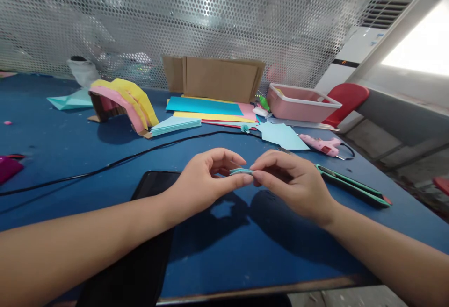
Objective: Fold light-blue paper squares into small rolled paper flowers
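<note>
Between both hands, above the blue table, is a small folded piece of light blue paper [240, 171]. My left hand [213, 174] pinches it from the left, thumb stretched along its near side and fingers curled behind. From the right, my right hand [291, 178] grips its other end between thumb and fingertips. The fingertips of the two hands nearly meet at the paper, and part of it is hidden by them. Beneath my left forearm lies a black flat phone-like slab [154, 185]. Light blue paper sheets [284, 135] lie just beyond my right hand.
A pink glue gun [321, 144] and a green-edged black tool [354, 185] lie at right. Behind stand a pink basket [305, 106], cardboard [220, 77] and coloured sheets [206, 106]. A yellow-and-pink arch [122, 99] stands at left. A black cable [140, 152] crosses the table.
</note>
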`<state>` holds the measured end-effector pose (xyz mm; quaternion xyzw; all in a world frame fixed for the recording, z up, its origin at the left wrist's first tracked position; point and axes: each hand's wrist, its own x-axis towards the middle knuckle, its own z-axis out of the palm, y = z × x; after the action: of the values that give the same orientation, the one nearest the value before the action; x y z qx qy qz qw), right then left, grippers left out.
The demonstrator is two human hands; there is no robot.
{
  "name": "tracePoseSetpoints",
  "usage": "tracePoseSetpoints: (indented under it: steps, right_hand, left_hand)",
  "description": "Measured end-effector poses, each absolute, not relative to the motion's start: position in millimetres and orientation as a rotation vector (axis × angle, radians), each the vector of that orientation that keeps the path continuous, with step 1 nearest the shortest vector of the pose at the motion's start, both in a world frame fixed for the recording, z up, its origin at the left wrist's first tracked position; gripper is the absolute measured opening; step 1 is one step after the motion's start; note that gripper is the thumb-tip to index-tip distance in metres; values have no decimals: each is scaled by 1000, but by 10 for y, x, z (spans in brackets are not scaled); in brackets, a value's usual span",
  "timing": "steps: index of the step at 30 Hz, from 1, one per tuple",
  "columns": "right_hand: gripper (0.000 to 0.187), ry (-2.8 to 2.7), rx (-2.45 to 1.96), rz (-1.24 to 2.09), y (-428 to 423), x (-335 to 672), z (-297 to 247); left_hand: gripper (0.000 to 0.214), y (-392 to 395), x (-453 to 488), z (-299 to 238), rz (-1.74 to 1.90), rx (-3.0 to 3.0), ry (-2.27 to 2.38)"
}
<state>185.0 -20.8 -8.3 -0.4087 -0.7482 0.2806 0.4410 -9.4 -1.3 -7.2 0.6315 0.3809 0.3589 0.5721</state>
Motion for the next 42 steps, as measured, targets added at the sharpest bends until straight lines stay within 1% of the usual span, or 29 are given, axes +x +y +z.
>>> tracePoseSetpoints:
  steps: [3,7,9,12,16,22,28,30,35,39,42]
  right_hand:
    - [5,-1895,-953,587,-237,1856,-78]
    - [16,-2011,-850,373,-260,1878,-63]
    - [14,-2012,-847,354,-259,1887,-54]
    - [9,-1999,-863,396,-247,1896,-48]
    - [9,-2045,-868,473,-241,1899,-47]
    - [9,-2036,-878,760,-257,1885,-57]
    - [8,-1897,-956,719,-258,1845,-93]
    - [7,-1840,-952,754,-262,1841,-105]
    - [4,-1809,-878,857,-276,1869,-98]
    - [10,-1857,-853,847,-272,1885,-63]
    - [12,-1878,-867,863,-262,1881,-49]
  left_hand:
    - [24,-18,-108,-63,834,1495,909]
    - [19,-51,-105,-65,906,1557,877]
    - [17,-65,-96,-67,939,1597,873]
    - [14,-77,-88,-59,948,1663,907]
    - [11,-96,-92,-31,922,1774,948]
    - [12,-103,-76,-22,849,1789,931]
    - [20,-48,-66,-55,807,1641,940]
    - [22,-33,-66,-70,792,1570,905]
    - [17,-13,-57,-86,825,1523,816]
    - [11,-2,-48,-91,833,1545,746]
    - [9,2,-40,-98,862,1482,682]
